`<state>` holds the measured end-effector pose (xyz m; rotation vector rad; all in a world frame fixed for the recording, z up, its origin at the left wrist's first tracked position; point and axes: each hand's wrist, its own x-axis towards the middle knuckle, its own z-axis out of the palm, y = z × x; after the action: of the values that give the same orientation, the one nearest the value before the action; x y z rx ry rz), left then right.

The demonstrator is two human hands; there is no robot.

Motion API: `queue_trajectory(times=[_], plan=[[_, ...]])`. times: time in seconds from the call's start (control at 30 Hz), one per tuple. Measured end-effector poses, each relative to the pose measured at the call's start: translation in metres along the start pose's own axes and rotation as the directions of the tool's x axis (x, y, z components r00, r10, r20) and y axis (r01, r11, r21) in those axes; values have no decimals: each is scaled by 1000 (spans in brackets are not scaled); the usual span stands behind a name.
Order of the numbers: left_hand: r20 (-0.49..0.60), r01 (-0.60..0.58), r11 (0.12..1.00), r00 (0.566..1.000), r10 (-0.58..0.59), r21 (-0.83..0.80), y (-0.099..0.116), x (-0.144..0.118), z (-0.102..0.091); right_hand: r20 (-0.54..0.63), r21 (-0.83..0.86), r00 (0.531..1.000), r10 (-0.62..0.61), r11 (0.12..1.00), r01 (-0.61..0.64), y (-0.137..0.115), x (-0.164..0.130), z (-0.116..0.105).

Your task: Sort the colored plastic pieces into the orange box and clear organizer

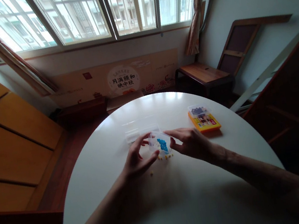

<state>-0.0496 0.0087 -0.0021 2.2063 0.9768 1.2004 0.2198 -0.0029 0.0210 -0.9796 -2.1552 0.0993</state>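
A small clear plastic box is held up between my hands, tilted over the white table. Several bright blue pieces are bunched together inside it. My left hand is closed around the box's left side, thumb at the near edge and fingers behind. At the opposite side, my right hand pinches the box's right edge between thumb and fingers. Small yellow pieces lie scattered just below the box, and a single yellow piece sits nearer to me.
Behind my left hand lies another clear plastic container. An orange and yellow box stands to the right, topped by a clear tray of dark pieces. The round white table ends in a curved edge; a wooden chair stands beyond.
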Motion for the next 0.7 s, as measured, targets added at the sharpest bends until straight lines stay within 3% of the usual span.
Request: queue_trajectory(times=[0.13, 0.33, 0.5, 0.7], plan=[[-12, -37, 999, 999, 37, 26, -1, -2, -4, -98, 182, 989, 110, 979, -91, 6, -3, 16], [4, -148, 956, 988, 152, 255, -6, -5, -14, -125, 402, 957, 261, 896, -191, 5, -6, 33], [123, -328, 881, 945, 305, 342, -13, -2, -23, -61, 544, 926, 373, 790, -283, 3, -6, 38], [237, -419, 827, 906, 351, 376, -19, 0, -28, 43, 661, 904, 426, 666, -346, 6, -10, 46]])
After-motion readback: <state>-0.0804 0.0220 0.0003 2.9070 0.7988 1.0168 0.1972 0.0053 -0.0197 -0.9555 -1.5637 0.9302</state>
